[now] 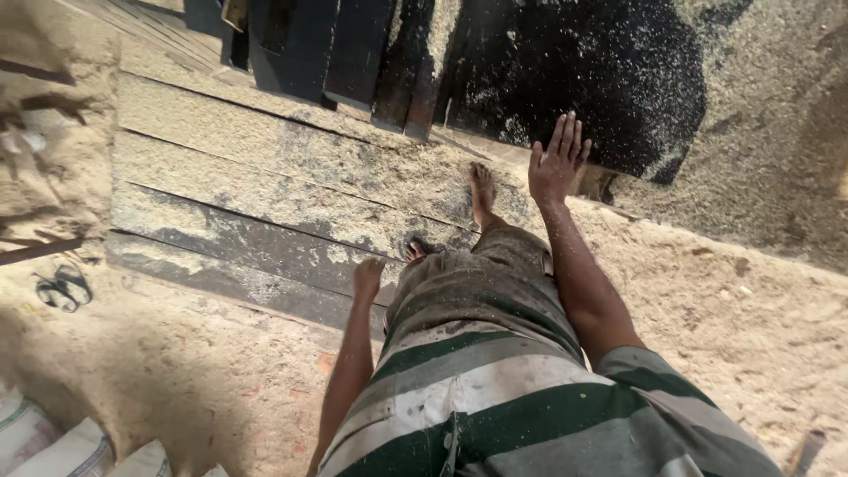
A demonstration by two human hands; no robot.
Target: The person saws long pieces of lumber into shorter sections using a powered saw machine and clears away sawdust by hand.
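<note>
I look straight down my body at a green and grey striped shirt and dusty shorts. My right hand (556,159) is stretched forward with its fingers spread, holding nothing, over the edge of a large dark slab (601,71) dusted with sawdust. My left hand (367,276) hangs at my side with the fingers curled in and nothing visible in it. My bare foot (481,190) stands on sawdust-covered wooden planks (265,168); the toes of the other foot (415,252) show just behind.
Dark boards (353,44) lean together at the top. Sawdust covers the ground (751,291) on the right and at lower left. A pair of sandals (62,287) lies at the left. White sacks (62,446) sit in the bottom left corner.
</note>
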